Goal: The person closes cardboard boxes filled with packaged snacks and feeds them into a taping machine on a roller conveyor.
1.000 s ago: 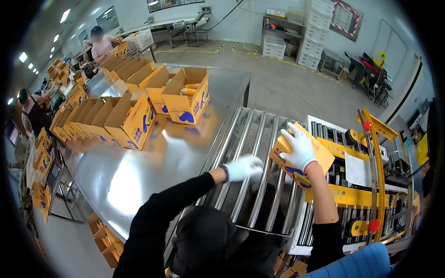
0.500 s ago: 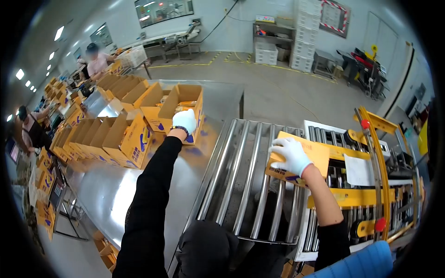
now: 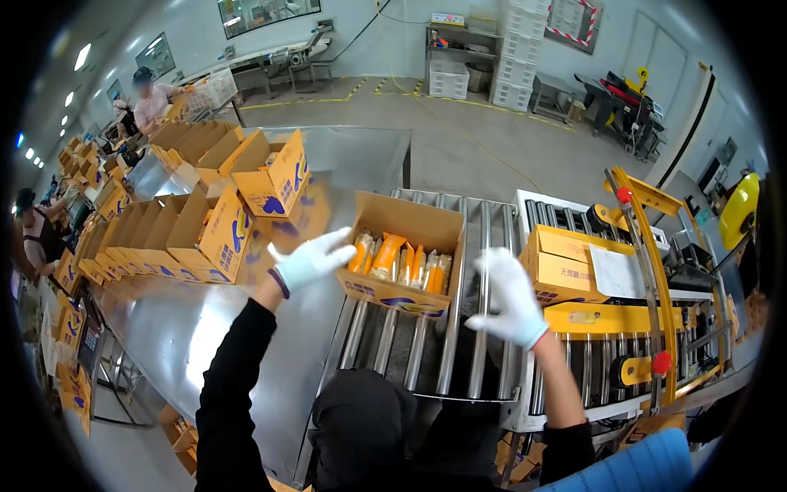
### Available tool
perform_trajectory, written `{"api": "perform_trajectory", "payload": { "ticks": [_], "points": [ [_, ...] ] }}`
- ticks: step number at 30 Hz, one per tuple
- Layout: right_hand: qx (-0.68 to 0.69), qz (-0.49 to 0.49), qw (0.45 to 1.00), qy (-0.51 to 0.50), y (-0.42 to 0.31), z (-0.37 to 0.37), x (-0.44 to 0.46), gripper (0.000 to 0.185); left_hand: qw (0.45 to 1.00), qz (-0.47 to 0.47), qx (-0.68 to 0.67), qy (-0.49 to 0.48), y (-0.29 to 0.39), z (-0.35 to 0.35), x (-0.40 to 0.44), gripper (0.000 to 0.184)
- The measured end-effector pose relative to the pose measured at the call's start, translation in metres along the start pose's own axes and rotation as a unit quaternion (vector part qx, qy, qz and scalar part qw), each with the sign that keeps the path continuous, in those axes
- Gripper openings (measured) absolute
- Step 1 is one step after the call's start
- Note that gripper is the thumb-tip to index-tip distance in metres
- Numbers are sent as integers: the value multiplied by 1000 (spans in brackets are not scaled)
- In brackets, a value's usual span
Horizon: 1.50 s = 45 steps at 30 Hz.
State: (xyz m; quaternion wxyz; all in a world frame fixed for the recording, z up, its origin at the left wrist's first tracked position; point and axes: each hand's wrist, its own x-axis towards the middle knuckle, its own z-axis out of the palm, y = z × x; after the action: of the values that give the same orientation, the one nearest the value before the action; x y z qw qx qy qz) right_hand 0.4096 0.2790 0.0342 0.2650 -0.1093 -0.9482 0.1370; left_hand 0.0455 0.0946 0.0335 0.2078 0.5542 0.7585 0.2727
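An open cardboard box (image 3: 393, 297) filled with orange and clear wrapped packets (image 3: 392, 256) stands on the metal rollers in front of me. At its left side is my white-gloved left hand (image 3: 311, 261), fingers spread, the tips close to the box edge; I cannot tell if they touch it. My right hand (image 3: 510, 302), gloved too and slightly blurred, is held apart from the box on its right, thumb and fingers open. Beyond that hand, a box with its top flaps folded down (image 3: 566, 264) sits at the mouth of the yellow-railed machine (image 3: 676, 328).
Rows of open boxes (image 3: 205, 234) line the steel table (image 3: 180, 328) on my left. The roller conveyor (image 3: 418, 348) runs into the machine, where a white sheet (image 3: 616, 271) hangs. A co-worker (image 3: 152, 102) stands at the far left, another person (image 3: 41, 230) nearer.
The open box has come from the table onto the rollers, and my left hand has let go of it. My right hand has released the closed box, which has moved right into the machine.
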Motion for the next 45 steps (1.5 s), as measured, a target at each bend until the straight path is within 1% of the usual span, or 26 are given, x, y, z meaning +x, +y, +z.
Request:
{"api": "perform_trajectory", "payload": {
  "ticks": [1,3,4,6,7,9,11,12,15,17,19,22,23,25,27,28,29,31,32,34,35,37,39,41,43,45],
  "points": [
    [-56,5,997,-59,-31,6,9,76,1000,25,17,-7,9,11,-4,64],
    [29,-55,998,-32,-14,64,-8,57,994,61,82,-41,38,17,-5,65],
    [82,-3,994,-77,-9,61,-2,47,987,115,114,-9,34,26,2,64],
    [208,110,968,-87,16,60,11,36,990,79,112,-16,44,34,32,62],
    [328,232,909,-107,4,42,27,43,993,39,111,-33,48,42,43,60],
    [209,98,972,-44,24,46,48,63,986,15,162,36,41,73,69,58],
    [-99,63,993,5,17,28,71,86,971,-19,209,114,36,90,80,57],
    [-192,63,979,32,13,27,75,96,977,-35,95,186,32,94,77,58],
    [-142,63,985,72,14,50,60,96,956,-54,-124,261,16,102,72,75],
    [-69,76,993,-60,-17,36,31,94,940,-65,-263,207,-3,111,81,75],
    [-129,70,984,-105,-7,44,1,101,939,-87,-289,163,22,107,81,64],
    [-211,132,966,-67,27,38,-9,118,937,-126,-212,249,79,154,96,48],
    [-228,158,957,-82,36,34,-5,117,927,-26,-214,306,75,213,122,51],
    [-244,160,954,-68,50,37,-1,109,961,32,-259,89,105,243,115,61],
    [-261,164,950,-43,60,40,-7,101,926,-3,-329,-185,132,211,85,70],
    [-276,167,946,-23,66,39,-11,93,945,141,-238,-174,111,213,93,74],
    [-278,174,944,-20,72,34,-18,93,977,143,-96,-123,98,195,98,69],
    [-254,171,952,2,79,25,-35,80,978,154,-5,137,67,124,109,46],
    [-248,180,952,24,83,25,-40,73,970,90,32,223,64,74,113,38],
    [-265,182,947,23,92,22,-48,66,889,25,219,402,9,9,147,37],
    [-280,175,944,20,96,19,-49,60,794,7,374,480,-19,-13,157,41],
    [-306,176,936,-3,101,10,-52,53,870,-129,397,262,-60,-49,156,58],
    [-327,172,929,-31,100,6,-51,47,900,-203,367,116,-72,-61,165,50],
    [-228,202,951,-47,87,13,-45,41,911,-147,361,134,-54,-44,172,44],
    [23,124,990,54,41,46,-36,49,924,-82,362,87,-15,-26,159,45],
    [-2,38,999,-9,-21,56,-4,66,953,1,301,33,31,-11,130,52]
  ]
}}
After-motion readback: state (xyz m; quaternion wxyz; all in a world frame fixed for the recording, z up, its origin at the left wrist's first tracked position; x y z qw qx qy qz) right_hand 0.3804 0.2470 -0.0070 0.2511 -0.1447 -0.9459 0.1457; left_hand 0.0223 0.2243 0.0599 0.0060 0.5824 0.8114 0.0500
